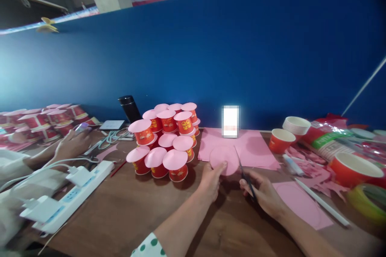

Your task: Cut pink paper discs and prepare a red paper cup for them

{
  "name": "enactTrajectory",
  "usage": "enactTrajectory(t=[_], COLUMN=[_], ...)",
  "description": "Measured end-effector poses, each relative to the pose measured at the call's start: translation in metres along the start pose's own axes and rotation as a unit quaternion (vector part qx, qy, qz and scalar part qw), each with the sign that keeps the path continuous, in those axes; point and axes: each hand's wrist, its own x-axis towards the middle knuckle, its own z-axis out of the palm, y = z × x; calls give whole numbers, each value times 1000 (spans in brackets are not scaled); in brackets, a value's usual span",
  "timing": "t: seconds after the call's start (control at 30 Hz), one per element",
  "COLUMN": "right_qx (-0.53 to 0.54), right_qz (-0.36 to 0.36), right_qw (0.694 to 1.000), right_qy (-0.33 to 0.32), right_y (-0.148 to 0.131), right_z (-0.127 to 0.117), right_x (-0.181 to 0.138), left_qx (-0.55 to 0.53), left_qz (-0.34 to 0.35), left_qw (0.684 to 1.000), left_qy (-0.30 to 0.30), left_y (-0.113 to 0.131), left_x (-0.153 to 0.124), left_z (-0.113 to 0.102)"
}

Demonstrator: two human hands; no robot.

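Observation:
Between finger and thumb, my left hand point(211, 180) pinches a round pink paper disc point(223, 156) above the table. My right hand point(261, 193) is closed around the handles of dark scissors point(247, 182), whose blades point up along the disc's right edge. Whether the blades touch the paper I cannot tell. Behind the disc lies a stack of pink paper sheets point(253, 148). To the right of my right hand is another pink sheet point(301, 204) with a circle outline on it. Red paper cups point(178, 173) topped with pink discs are stacked left of my left hand.
A lit phone point(230, 122) stands at the back. On the right are stacked cups point(297, 125), paper scraps point(319, 172), a white stick point(322, 202) and a tape roll point(369, 204). A power strip point(75, 194) and a co-worker's hand point(72, 144) are at left.

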Motion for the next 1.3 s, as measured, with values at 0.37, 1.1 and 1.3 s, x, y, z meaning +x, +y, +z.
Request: enactTrajectory(t=[0.37, 1.1, 1.3], right_qx=[-23, -3, -18], right_qz=[19, 11, 6], right_qw=[999, 1000, 1000], right_qy=[-22, -19, -16], right_y=[1, 2, -1], right_z=[0, 0, 0], right_x=[1, 1, 1], left_qx=[-45, -20, -15], left_qz=[-1, 9, -1], left_qw=[999, 999, 999], left_qy=[13, 26, 34], left_y=[3, 1, 2], left_x=[0, 2, 1], left_z=[1, -2, 0])
